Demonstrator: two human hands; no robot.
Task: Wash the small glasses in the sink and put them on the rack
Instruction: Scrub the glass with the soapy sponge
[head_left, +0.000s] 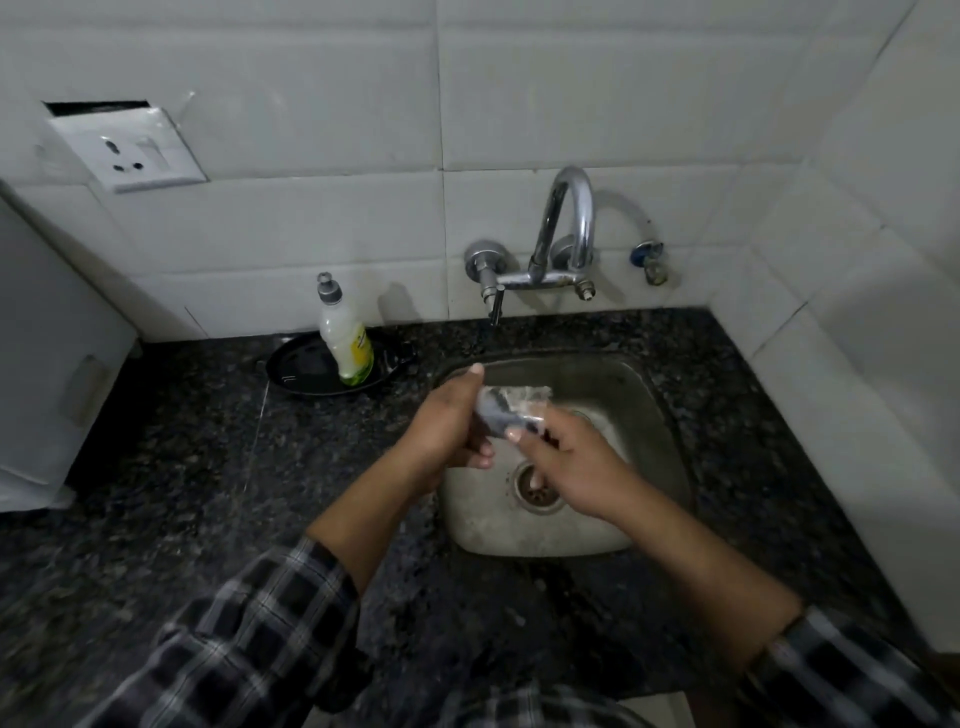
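Note:
A small clear glass (511, 408) lies tilted on its side over the left part of the steel sink (649, 415), its mouth toward the right. My left hand (449, 428) grips its base end from the left. My right hand (566, 462) holds the glass from the front right, thumb on its side; whether its fingers reach inside is hidden. The glass looks blurred. No rack is in view.
A chrome tap (563, 228) hangs on the tiled wall above the sink. A dish soap bottle (345, 338) stands on a black plate (296, 371) left of the sink. Dark granite counter (182, 467) surrounds the sink; a white appliance (47, 364) stands far left. The drain (537, 488) is uncovered.

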